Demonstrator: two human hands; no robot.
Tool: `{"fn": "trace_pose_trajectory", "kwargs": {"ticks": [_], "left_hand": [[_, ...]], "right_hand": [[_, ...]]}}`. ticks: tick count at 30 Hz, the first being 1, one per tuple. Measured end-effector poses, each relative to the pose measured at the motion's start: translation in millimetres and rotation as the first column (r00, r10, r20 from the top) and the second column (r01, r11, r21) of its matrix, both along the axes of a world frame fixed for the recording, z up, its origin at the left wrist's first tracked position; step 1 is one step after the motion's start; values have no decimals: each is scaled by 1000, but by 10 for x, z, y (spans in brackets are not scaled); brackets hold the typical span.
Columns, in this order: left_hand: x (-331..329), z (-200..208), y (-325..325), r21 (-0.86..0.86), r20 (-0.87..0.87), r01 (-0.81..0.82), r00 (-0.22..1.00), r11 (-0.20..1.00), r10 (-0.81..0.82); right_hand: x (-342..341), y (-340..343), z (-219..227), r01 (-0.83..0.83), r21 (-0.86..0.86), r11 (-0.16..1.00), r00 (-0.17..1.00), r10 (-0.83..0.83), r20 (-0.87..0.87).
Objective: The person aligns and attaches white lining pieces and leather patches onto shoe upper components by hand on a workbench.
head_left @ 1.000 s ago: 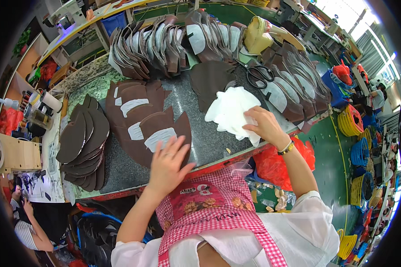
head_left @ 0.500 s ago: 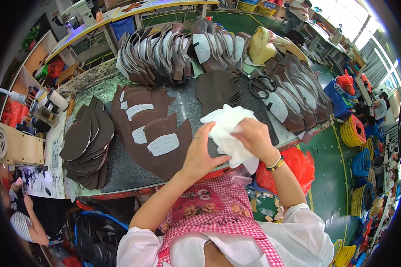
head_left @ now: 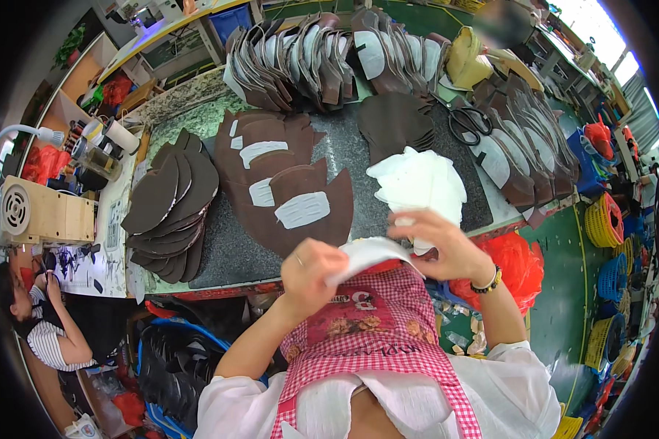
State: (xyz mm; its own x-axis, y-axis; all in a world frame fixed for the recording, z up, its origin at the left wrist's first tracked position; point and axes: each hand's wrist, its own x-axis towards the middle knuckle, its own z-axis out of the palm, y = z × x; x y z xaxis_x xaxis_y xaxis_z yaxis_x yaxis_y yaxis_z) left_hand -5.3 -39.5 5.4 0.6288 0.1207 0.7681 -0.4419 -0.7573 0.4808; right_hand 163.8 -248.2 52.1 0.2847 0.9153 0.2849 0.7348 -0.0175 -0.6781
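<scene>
In front of my apron a curved white lining piece (head_left: 373,254) is bent into an arch. My left hand (head_left: 311,276) is closed on its left end. Over its right end, my right hand (head_left: 452,247) has its fingers apart and curved; whether the thumb touches the piece I cannot tell. Just beyond my right hand lies a stack of white pieces (head_left: 421,181) on the dark table slab. Left of it are brown cut pieces with white patches (head_left: 300,211), overlapping in rows. Behind the white stack sits a pile of plain dark brown pieces (head_left: 394,123).
Black-handled scissors (head_left: 467,123) lie near assembled brown parts (head_left: 527,139) at the right. More brown parts (head_left: 293,58) stand along the back. A dark leaf-shaped stack (head_left: 170,201) is at left. A red plastic bag (head_left: 516,267) hangs below the table edge. Another person (head_left: 51,318) sits far left.
Both hands have come nearer my body, with one white piece held in the left. The other white pieces, earlier between my hands, now lie on the table. My view has shifted.
</scene>
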Motion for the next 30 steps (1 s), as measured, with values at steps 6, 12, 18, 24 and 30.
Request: {"fn": "trace_pose_trajectory", "kwargs": {"ticks": [6, 12, 18, 24, 30], "left_hand": [[271, 90, 131, -552, -230, -314, 948, 773, 221], [96, 497, -193, -592, -271, -136, 962, 794, -38], [103, 349, -164, -512, -265, -188, 963, 838, 54], [27, 305, -165, -391, -255, -184, 963, 902, 86], [19, 214, -219, -728, -128, -15, 985, 686, -115]], "right_hand": [[-433, 283, -12, 296, -40, 954, 866, -285, -411], [-614, 752, 152, 244, 226, 943, 941, -174, -289], [-577, 786, 227, 321, 160, 933, 830, -196, -523], [-520, 737, 235, 238, 104, 966, 813, -139, -565], [-524, 681, 172, 181, 84, 980, 775, -89, -626]]}}
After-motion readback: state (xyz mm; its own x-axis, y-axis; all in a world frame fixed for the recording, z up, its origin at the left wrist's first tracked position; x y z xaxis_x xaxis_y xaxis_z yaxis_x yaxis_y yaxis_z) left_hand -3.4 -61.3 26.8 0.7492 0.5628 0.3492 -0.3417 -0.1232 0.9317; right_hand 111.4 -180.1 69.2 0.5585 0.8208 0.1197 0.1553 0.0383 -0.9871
